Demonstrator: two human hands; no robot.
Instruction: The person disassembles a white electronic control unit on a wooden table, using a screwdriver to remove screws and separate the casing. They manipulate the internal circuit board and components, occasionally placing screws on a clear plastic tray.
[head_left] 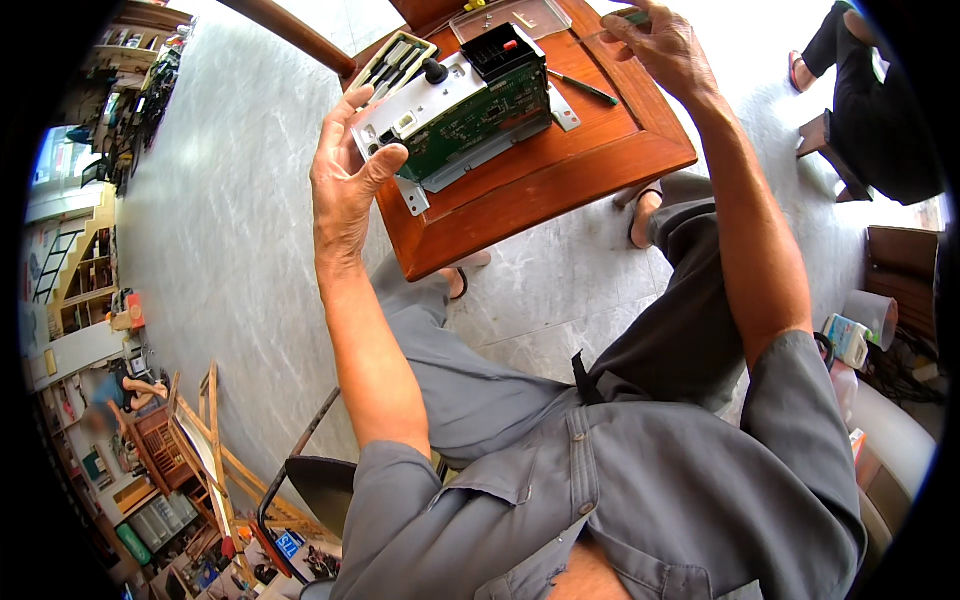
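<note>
An electronic unit with a green circuit board, a pale metal top and a black block at its far right end stands on the wooden stool-like table. My left hand grips its left end, thumb on the near side and fingers behind. A black knob rises from its top. My right hand is raised beyond the table's right edge, fingers pinched round a small green thing, partly hidden by the fingers. A slim screwdriver with a dark and green handle lies right of the unit.
Behind the unit sits a tray of screwdrivers, and a clear shallow box with small parts lies at the table's far side. Someone in dark trousers is at the far right by a low stool. Wooden furniture stands at the left.
</note>
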